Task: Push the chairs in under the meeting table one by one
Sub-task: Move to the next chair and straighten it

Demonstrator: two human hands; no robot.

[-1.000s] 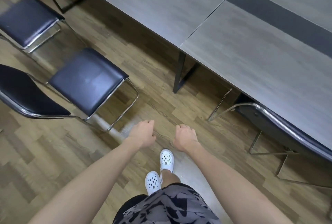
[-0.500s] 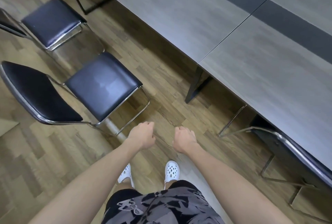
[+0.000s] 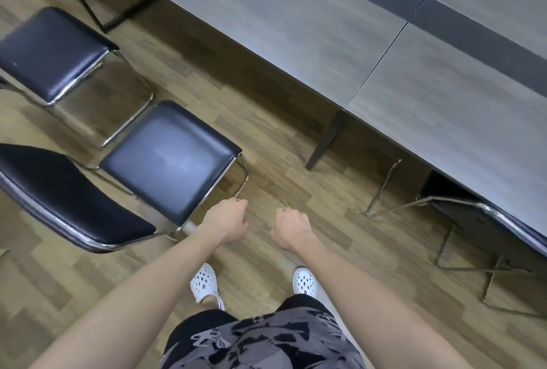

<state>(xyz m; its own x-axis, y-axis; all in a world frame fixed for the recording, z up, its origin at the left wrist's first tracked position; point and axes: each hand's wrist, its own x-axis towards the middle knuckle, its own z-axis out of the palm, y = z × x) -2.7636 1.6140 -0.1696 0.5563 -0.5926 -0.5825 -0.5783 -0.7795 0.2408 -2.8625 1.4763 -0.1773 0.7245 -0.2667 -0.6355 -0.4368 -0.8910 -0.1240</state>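
Your hands are both idle. Left hand (image 3: 226, 222) and right hand (image 3: 291, 228) hang in front of you, fingers loosely curled, nothing held, apart from each other. Left hand sits just beside the near corner of the nearest chair (image 3: 171, 158) in view. It's not gripping it; can't tell if there's contact.

That chair has a black padded seat and a chrome sled frame. Its backrest (image 3: 68, 200) is toward the left edge of frame and the seat faces the desk (image 3: 296, 28). It stands out on the wood floor (image 3: 281, 161), well apart from the desk edge, not under it.

Second chair (image 3: 50, 51) is the same type, further up-left, also out in the open, just beside the nearest one.

Third chair (image 3: 461, 220) on your right is tucked in: seat under the desk top, only its back and chrome frame showing.

Desk is grey wood-grain, two tops butted at a seam, dark strip along the middle, black desk leg (image 3: 328, 137) under the seam.

You stand between the nearest and third chairs, white perforated clogs (image 3: 204, 282) on the floor, patterned grey-black shorts (image 3: 266, 339) at the bottom of frame.
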